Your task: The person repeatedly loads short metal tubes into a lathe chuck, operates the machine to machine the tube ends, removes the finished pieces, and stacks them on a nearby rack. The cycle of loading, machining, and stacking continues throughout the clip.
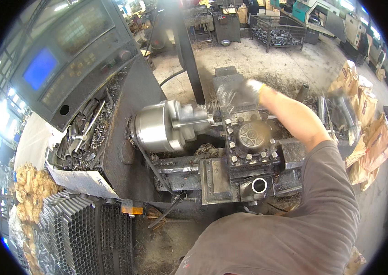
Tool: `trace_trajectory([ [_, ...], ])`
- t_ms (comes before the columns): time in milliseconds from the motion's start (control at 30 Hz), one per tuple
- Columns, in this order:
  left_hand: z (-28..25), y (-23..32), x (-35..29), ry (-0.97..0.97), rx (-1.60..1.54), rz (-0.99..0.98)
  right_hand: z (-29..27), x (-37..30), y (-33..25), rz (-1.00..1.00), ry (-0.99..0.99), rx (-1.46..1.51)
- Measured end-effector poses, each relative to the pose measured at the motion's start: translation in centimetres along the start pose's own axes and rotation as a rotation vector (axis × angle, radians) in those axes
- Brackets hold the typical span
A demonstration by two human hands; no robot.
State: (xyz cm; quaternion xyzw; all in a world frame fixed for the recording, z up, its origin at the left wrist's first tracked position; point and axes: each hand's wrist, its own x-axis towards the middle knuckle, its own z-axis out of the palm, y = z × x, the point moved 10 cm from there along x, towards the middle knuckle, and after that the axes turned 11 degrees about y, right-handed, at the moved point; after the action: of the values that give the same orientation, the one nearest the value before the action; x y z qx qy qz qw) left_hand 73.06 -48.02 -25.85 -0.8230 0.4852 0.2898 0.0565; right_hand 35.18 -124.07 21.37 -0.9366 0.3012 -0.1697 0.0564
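Note:
My right hand [252, 90], in a pale, dirty glove, reaches over the far side of a lathe's tool post [251, 135]. Motion smears its fingers, so I cannot tell whether they hold anything. Beside it, to the left, is a blurred tangle of metal shavings [225, 94]. Left of the tool post is the shiny lathe chuck [152, 128], its jaws blurred, with a slim metal workpiece [195, 120] running from it toward the tool post. My left hand is out of view.
A control panel [61, 59] with a blue screen stands at the left, above a tray of tools and shavings [81, 137]. Stacked metal tubes [68, 224] fill the lower left. One short tube [259, 185] stands at the carriage's front. Paper sacks [372, 142] lie at the right.

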Motion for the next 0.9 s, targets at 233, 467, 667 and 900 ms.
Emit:
trace_trajectory([
  [233, -2.3, 2.9, 3.6, 0.067, 0.112, 0.297, -2.4, -10.7, 15.7, 0.497, 0.176, -0.314],
  [467, -6.8, 8.1, 7.7, 0.348, 0.144, 0.459, 4.0, -13.3, 16.2, 0.594, -0.337, -0.455],
  [667, -5.2, 7.3, 8.4, 0.277, 0.14, 0.444, -19.4, -2.0, 15.9, 0.486, 0.59, -0.319],
  [900, -12.4, 11.1, 6.2, 0.331, -0.047, 0.177, 4.4, 4.2, -6.8, 0.171, -0.43, 0.267],
])
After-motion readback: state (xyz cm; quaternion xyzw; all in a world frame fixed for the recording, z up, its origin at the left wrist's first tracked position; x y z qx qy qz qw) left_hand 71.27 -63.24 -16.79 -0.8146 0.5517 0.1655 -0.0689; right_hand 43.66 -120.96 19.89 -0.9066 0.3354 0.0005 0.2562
